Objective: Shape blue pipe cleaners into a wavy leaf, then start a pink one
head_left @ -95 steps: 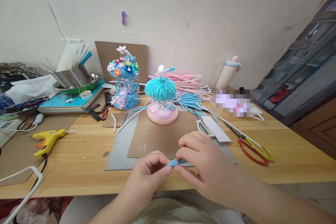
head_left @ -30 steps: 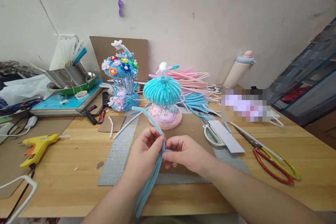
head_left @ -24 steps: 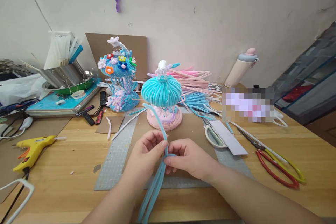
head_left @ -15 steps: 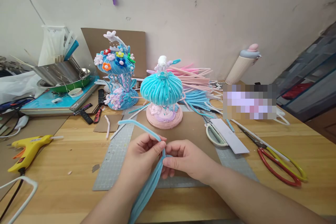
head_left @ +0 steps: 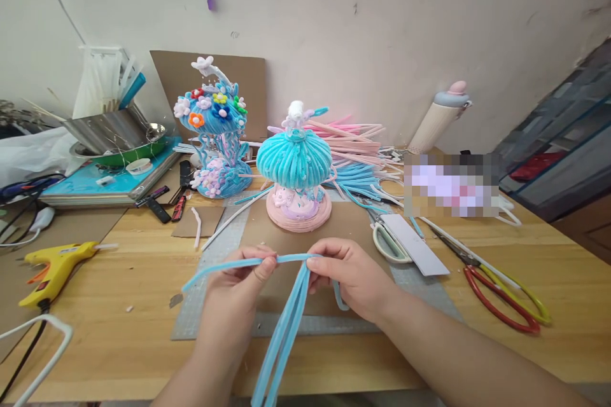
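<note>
Between thumb and fingers, my left hand [head_left: 238,296] pinches one light blue pipe cleaner [head_left: 222,266], whose free end points out to the left. My right hand [head_left: 348,276] is closed on a bunch of blue pipe cleaners [head_left: 281,337] near their top, where the single one runs across to it. The bunch hangs down past the table's front edge. A curved blue end shows below my right fingers. Just beyond my hands stands a turquoise pipe-cleaner jellyfish or mushroom shape [head_left: 294,162] on a round pink base [head_left: 298,221].
A flower-covered blue pipe-cleaner piece [head_left: 210,117] stands back left. At left lies a yellow glue gun [head_left: 55,270]. Red-and-yellow-handled scissors [head_left: 501,299] and white-handled scissors [head_left: 389,248] lie at right. Loose pink and blue pipe cleaners [head_left: 358,178] are piled behind. A bottle [head_left: 439,117] leans against the wall.
My left hand has shifted left and slightly down, drawing the single pipe cleaner nearly level. The bunch now hangs from my right hand with its strands spread apart.
</note>
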Tool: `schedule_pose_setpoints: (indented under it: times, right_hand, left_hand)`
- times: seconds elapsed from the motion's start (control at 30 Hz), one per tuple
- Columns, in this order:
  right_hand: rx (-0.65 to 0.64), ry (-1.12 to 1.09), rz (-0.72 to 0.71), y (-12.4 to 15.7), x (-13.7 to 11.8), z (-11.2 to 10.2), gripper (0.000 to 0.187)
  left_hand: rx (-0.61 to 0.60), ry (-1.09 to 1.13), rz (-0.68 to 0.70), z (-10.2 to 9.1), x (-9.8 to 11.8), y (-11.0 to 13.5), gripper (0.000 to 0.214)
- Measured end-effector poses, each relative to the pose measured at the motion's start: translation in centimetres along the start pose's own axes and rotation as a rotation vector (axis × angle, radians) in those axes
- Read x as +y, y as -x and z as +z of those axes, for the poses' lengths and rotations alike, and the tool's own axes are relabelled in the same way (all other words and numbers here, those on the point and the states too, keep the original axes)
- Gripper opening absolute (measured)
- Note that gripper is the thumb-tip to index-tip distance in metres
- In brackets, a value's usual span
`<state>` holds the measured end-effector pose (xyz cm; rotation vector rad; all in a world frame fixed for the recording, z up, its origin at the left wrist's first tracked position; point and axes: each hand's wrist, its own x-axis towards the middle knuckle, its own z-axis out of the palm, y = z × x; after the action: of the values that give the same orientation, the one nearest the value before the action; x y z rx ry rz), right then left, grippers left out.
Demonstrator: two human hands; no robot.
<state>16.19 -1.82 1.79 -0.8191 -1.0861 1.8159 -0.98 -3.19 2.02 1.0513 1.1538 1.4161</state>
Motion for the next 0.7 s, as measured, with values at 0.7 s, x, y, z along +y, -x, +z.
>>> schedule_pose_setpoints:
  times: [0.7]
  right_hand:
    - [-0.047,0.338,0.011,0.9,-1.9,0.1,0.014]
  left_hand:
    - [-0.153,-0.453,-0.046,-2.7,4.4,0.3,0.032]
